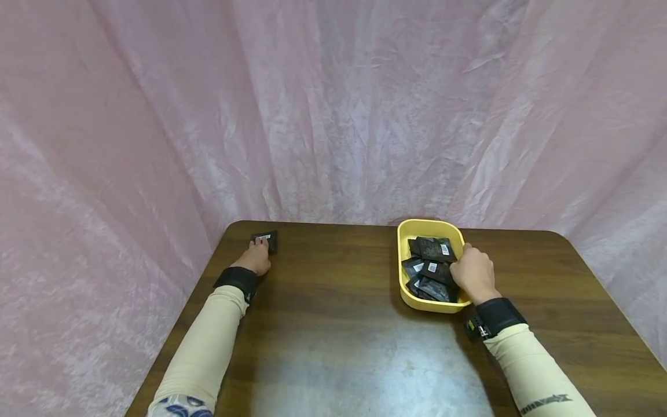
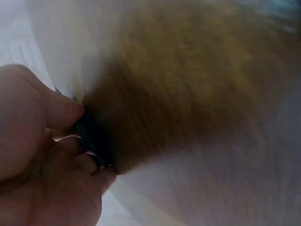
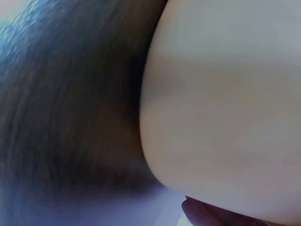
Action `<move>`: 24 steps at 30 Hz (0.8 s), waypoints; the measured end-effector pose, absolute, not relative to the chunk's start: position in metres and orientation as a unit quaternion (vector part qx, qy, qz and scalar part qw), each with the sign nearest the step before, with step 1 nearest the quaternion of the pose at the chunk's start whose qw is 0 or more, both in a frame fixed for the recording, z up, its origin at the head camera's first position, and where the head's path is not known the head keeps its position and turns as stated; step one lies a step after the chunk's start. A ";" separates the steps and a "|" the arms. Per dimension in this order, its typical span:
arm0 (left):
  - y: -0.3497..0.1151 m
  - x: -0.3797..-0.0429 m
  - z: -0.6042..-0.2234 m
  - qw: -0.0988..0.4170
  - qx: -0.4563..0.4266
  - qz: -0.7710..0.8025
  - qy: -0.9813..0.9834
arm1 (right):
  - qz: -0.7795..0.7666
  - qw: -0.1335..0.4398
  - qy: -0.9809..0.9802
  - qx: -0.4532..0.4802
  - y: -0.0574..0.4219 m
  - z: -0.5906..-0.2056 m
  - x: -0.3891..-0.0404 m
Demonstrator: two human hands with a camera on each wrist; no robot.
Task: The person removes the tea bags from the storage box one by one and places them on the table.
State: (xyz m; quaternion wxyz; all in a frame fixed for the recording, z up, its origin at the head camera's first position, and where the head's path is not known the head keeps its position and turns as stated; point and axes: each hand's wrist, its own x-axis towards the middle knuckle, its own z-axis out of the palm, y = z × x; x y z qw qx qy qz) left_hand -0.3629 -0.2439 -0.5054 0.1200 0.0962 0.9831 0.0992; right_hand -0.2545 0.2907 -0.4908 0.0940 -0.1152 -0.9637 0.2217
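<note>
At the table's far left, my left hand (image 1: 255, 256) is on a small black packet (image 1: 272, 238) with a white label. In the left wrist view, thumb and fingers pinch the dark packet (image 2: 94, 136) along its edge, close over the wood. My right hand (image 1: 475, 272) grips the right rim of a yellow plastic bin (image 1: 428, 308), thumb and fingers at the rim. Inside the bin lie several black packets (image 1: 436, 249), some showing white labels. The bin's smooth wall (image 3: 216, 117) fills much of the right wrist view, with a fingertip (image 3: 202, 214) below it.
Both hands work over a brown wooden table (image 1: 333, 278) with rounded far corners. Light reflects off its near middle. A pink velvety curtain (image 1: 333, 116) hangs right behind the table and along its left side. The bin stands near the far edge, right of centre.
</note>
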 end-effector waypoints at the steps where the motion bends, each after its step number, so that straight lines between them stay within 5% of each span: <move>1: -0.242 -0.360 -0.498 0.145 0.090 0.106 0.980 | 0.229 0.093 -0.962 -0.116 0.291 -0.491 -0.255; 13: -0.257 -0.356 -0.494 0.159 0.096 0.131 0.974 | 0.383 -0.012 -0.917 -0.113 0.293 -0.486 -0.253; 24: -0.257 -0.355 -0.498 0.157 0.082 0.146 0.973 | 0.345 -0.029 -0.934 -0.091 0.287 -0.482 -0.255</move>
